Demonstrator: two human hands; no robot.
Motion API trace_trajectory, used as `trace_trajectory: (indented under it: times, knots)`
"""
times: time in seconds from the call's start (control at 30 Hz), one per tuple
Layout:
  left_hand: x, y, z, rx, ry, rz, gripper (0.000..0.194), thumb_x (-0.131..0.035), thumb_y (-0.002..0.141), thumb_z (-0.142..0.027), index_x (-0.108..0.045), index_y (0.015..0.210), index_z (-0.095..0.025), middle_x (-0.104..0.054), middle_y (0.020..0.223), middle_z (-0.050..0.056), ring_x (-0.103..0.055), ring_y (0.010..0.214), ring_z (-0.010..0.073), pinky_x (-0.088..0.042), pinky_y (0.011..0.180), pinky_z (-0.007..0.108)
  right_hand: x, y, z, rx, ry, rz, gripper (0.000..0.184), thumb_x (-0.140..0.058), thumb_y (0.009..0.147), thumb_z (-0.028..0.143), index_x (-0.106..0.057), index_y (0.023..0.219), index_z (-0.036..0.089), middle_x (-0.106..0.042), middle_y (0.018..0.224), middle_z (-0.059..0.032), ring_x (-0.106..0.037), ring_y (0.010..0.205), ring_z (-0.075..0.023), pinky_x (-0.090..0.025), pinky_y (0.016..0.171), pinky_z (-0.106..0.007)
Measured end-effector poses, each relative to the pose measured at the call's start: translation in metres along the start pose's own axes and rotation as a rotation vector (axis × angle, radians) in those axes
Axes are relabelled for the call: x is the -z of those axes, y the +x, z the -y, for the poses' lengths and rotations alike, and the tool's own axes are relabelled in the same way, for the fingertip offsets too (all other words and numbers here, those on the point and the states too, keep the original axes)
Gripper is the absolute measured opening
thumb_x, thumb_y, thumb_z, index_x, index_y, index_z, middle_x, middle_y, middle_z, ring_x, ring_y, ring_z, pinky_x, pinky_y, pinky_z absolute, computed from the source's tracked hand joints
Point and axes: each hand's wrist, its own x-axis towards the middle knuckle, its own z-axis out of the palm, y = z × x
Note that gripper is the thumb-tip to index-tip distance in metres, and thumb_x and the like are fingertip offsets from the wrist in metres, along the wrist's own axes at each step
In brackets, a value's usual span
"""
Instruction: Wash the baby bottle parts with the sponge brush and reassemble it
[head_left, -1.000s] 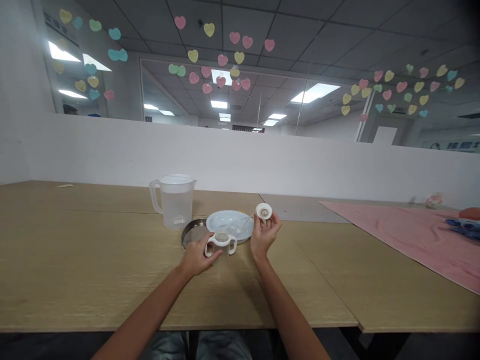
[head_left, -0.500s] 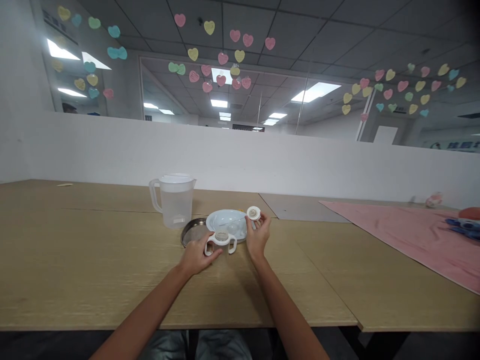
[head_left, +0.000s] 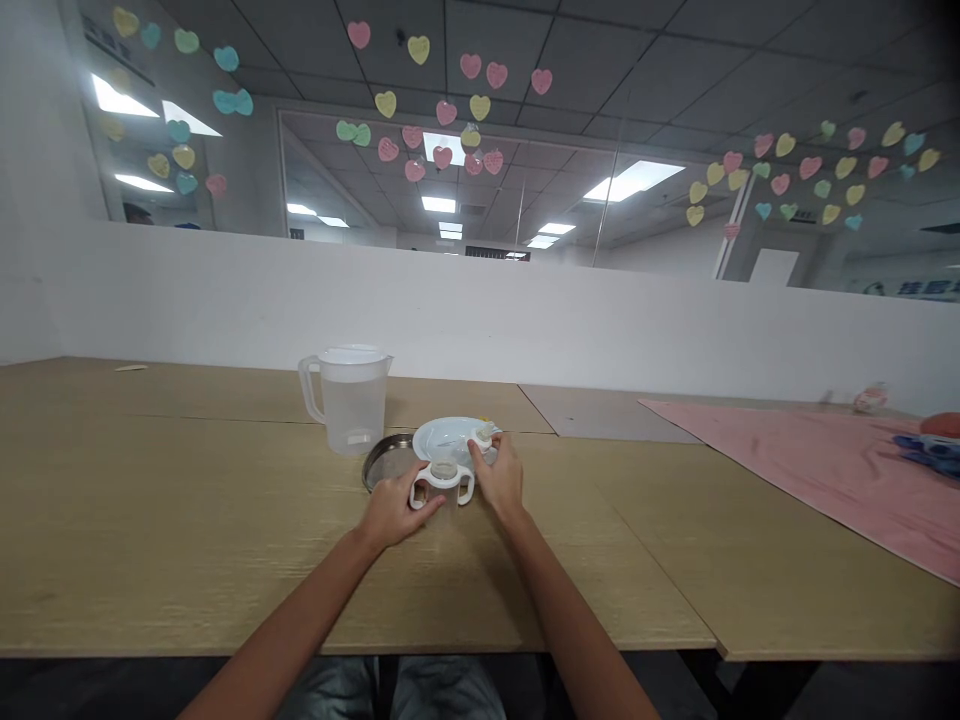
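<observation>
A small clear baby bottle [head_left: 444,490] with a white two-handled collar stands uncapped on the wooden table. My left hand [head_left: 393,512] is closed around its left side and handle. Just above and to the right of the bottle mouth, my right hand [head_left: 502,482] pinches a white bottle lid [head_left: 481,439] with a pale spout-like top. The lid is tilted and apart from the bottle. Behind both hands lies a pale blue-white plate [head_left: 437,431], partly covered by the right hand. A round metal tray [head_left: 381,458] sits at the left, its right part hidden by the bottle and plate.
A translucent lidded pitcher [head_left: 354,405] stands behind the metal tray. To the right, a pink cloth [head_left: 787,460] covers part of the table [head_left: 247,540], with a blue and orange item [head_left: 930,450] at the edge. A white wall [head_left: 480,310] runs along the back.
My right hand has moved left and slightly down toward the bottle. The lid has turned from showing its underside to having its top upward. My left hand holds the bottle in place.
</observation>
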Motion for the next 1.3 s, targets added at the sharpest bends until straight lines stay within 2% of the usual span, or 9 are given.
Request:
trace_trajectory:
  times: [0.13, 0.27, 0.4, 0.53, 0.8, 1.07, 1.17, 1.3]
  knots:
    - [-0.0003, -0.0008, 0.0006, -0.002, 0.010, -0.009, 0.052, -0.049, 0.076, -0.052, -0.051, 0.112, -0.015, -0.067, 0.068, 0.003, -0.061, 0.054, 0.0168, -0.042, 0.055, 0.026, 0.0009, 0.0010, -0.0014, 0.044, 0.064, -0.080, 0.043, -0.050, 0.078, 0.042, -0.051, 0.111, 0.015, -0.062, 0.108, -0.0117, -0.056, 0.098, -0.0238, -0.042, 0.084, -0.034]
    - [-0.0003, -0.0006, 0.0013, -0.003, 0.006, -0.008, 0.052, -0.048, 0.077, -0.052, -0.050, 0.113, -0.015, -0.068, 0.069, 0.003, -0.061, 0.053, 0.0163, -0.043, 0.055, 0.026, -0.0010, 0.0025, -0.0059, 0.141, 0.077, -0.097, 0.038, -0.046, 0.081, 0.037, -0.055, 0.110, 0.014, -0.059, 0.114, -0.0128, -0.053, 0.105, -0.0238, -0.037, 0.092, -0.036]
    - [0.0006, -0.0003, 0.0001, 0.007, 0.010, 0.006, 0.053, -0.048, 0.077, -0.052, -0.050, 0.113, -0.014, -0.068, 0.070, 0.004, -0.061, 0.055, 0.0172, -0.043, 0.055, 0.026, -0.0036, 0.0031, -0.0088, 0.091, 0.068, -0.106, 0.038, -0.051, 0.077, 0.036, -0.054, 0.106, 0.012, -0.061, 0.103, -0.0140, -0.055, 0.097, -0.0252, -0.040, 0.086, -0.038]
    - [0.0012, -0.0008, -0.0006, 0.007, 0.018, 0.008, 0.053, -0.048, 0.077, -0.052, -0.050, 0.113, -0.013, -0.068, 0.071, 0.005, -0.062, 0.057, 0.0183, -0.044, 0.057, 0.027, -0.0040, 0.0025, -0.0081, 0.057, 0.118, -0.070, 0.031, -0.053, 0.074, 0.033, -0.053, 0.099, 0.015, -0.062, 0.095, -0.0093, -0.056, 0.089, -0.0231, -0.042, 0.081, -0.035]
    - [0.0005, 0.0002, 0.0017, -0.008, 0.013, 0.000, 0.052, -0.047, 0.077, -0.052, -0.049, 0.113, -0.014, -0.067, 0.069, 0.004, -0.062, 0.058, 0.0187, -0.044, 0.056, 0.027, -0.0032, 0.0038, -0.0076, 0.013, 0.187, -0.086, 0.023, -0.054, 0.071, 0.031, -0.052, 0.090, 0.018, -0.062, 0.094, -0.0075, -0.056, 0.088, -0.0221, -0.041, 0.082, -0.034]
    - [-0.0026, -0.0005, 0.0050, -0.027, 0.014, -0.013, 0.050, -0.049, 0.077, -0.051, -0.049, 0.112, -0.016, -0.067, 0.069, 0.002, -0.061, 0.055, 0.0167, -0.043, 0.055, 0.026, -0.0050, 0.0030, -0.0087, 0.105, 0.106, -0.060, 0.029, -0.053, 0.072, 0.029, -0.056, 0.097, 0.014, -0.060, 0.082, -0.0048, -0.056, 0.081, -0.0200, -0.041, 0.078, -0.031]
    - [-0.0026, -0.0004, 0.0050, -0.028, 0.010, -0.020, 0.050, -0.050, 0.077, -0.052, -0.050, 0.112, -0.016, -0.067, 0.070, 0.002, -0.061, 0.056, 0.0165, -0.043, 0.055, 0.026, -0.0049, 0.0026, -0.0082, 0.075, 0.037, -0.078, 0.035, -0.053, 0.072, 0.029, -0.056, 0.103, 0.013, -0.059, 0.077, -0.0026, -0.056, 0.074, -0.0188, -0.041, 0.071, -0.028]
    - [-0.0010, 0.0000, 0.0033, -0.028, 0.002, -0.013, 0.049, -0.049, 0.077, -0.051, -0.050, 0.112, -0.017, -0.067, 0.068, 0.002, -0.061, 0.055, 0.0164, -0.043, 0.054, 0.026, -0.0041, 0.0025, -0.0065, 0.009, -0.043, -0.094, 0.032, -0.051, 0.073, 0.031, -0.057, 0.100, 0.016, -0.057, 0.076, -0.0015, -0.055, 0.070, -0.0179, -0.038, 0.064, -0.027]
